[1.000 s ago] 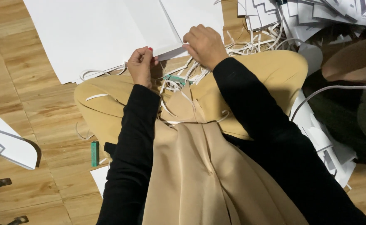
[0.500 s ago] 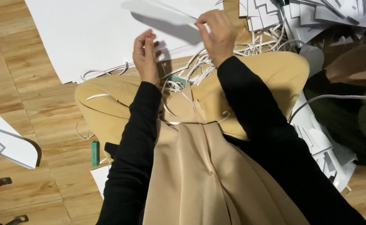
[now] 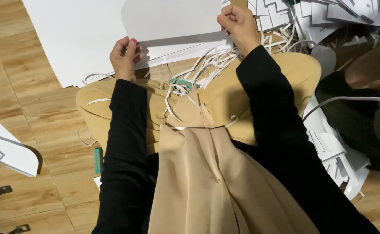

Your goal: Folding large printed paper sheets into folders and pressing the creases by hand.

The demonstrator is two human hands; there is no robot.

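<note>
Wood floor (image 3: 34, 108), offcuts around: cut card (image 3: 172, 19) lifted.
Left hand (image 3: 124, 55) pinches its corner, right hand (image 3: 238, 24) fists its edge; next, pulling it free.

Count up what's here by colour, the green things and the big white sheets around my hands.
Green things: 2, a green tool on the floor and another among the strips.
White sheets: 2, the cut sheet held by both hands, and the large sheet beneath.
Total: 4

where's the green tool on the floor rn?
Head view, lower left: the small green tool lies on the wooden floor beside the person's left sleeve, untouched by either hand.
</note>
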